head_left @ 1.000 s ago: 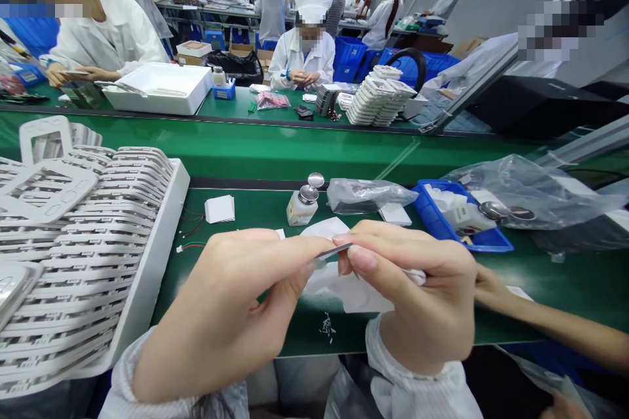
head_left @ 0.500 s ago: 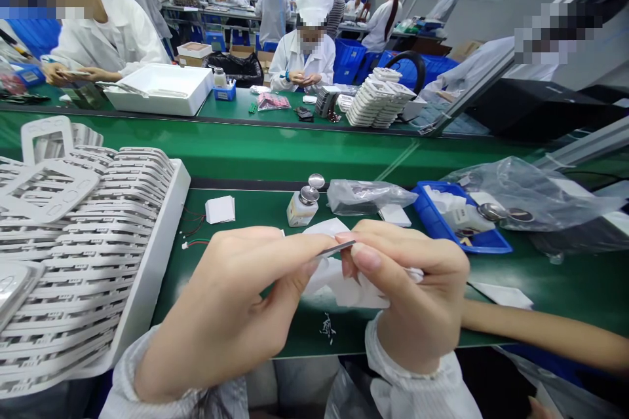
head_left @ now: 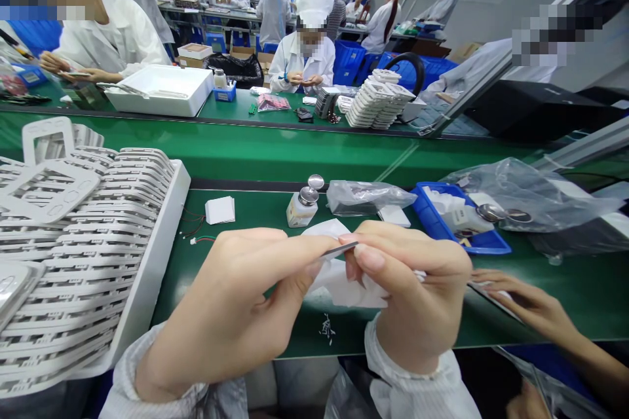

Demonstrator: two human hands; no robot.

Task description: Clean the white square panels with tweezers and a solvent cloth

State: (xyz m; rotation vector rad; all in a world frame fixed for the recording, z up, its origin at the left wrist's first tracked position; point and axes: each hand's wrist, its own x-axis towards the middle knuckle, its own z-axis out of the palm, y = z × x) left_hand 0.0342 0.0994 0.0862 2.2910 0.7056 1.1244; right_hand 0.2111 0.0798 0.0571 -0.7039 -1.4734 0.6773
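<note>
Since the earlier frame, a co-worker's hand (head_left: 538,308) is being brought into view at lower right; mid-frame, a thin plate (head_left: 340,251) is being pinched by both left hand (head_left: 250,291) and right hand (head_left: 417,281), presumably for steadiness.

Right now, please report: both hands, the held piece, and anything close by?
Left hand, right hand: both pinching thin flat piece. White sheet close by right hand. Another person's hand farther right, apart.
</note>
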